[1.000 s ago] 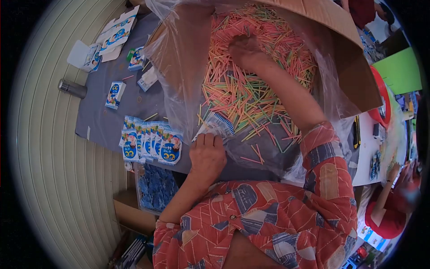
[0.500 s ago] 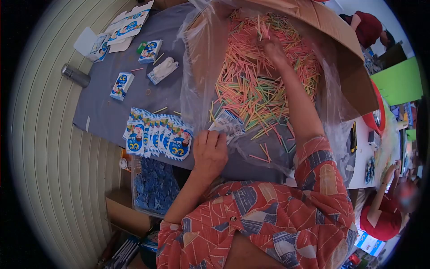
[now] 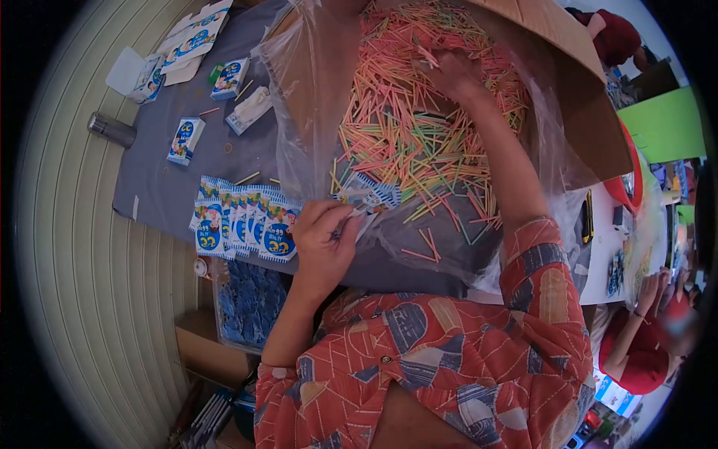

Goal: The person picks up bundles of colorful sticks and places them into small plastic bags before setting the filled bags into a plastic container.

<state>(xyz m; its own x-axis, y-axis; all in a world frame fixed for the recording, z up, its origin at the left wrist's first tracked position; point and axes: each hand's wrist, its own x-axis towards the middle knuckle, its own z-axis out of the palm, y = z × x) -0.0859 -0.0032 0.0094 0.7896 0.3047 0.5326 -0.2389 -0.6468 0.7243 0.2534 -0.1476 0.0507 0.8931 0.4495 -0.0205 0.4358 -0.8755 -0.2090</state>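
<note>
My left hand (image 3: pixel 325 239) pinches the near end of a small printed plastic packet (image 3: pixel 380 193) at the front of the lined box. The packet lies partly over clear plastic film. My right hand (image 3: pixel 455 75) reaches deep into the heap of thin pink, yellow and green sticks (image 3: pixel 419 142), its fingers closed around a few sticks (image 3: pixel 426 55). A cardboard box (image 3: pixel 583 112) with a clear plastic liner (image 3: pixel 288 97) surrounds the heap. Beside my left hand, several filled-looking blue and white packets (image 3: pixel 278 232) overlap in a row.
Small printed cartons (image 3: pixel 185 141) lie on the grey table (image 3: pixel 153 168) at the left, near a metal flask (image 3: pixel 112 129). Below the table edge stands a bin of blue material (image 3: pixel 250 299). At the right, a person in red (image 3: pixel 636 355) works at another table.
My left hand has turned and now grips the packet's end between thumb and fingers. The right hand has dipped lower over the sticks. The whole view has shifted slightly.
</note>
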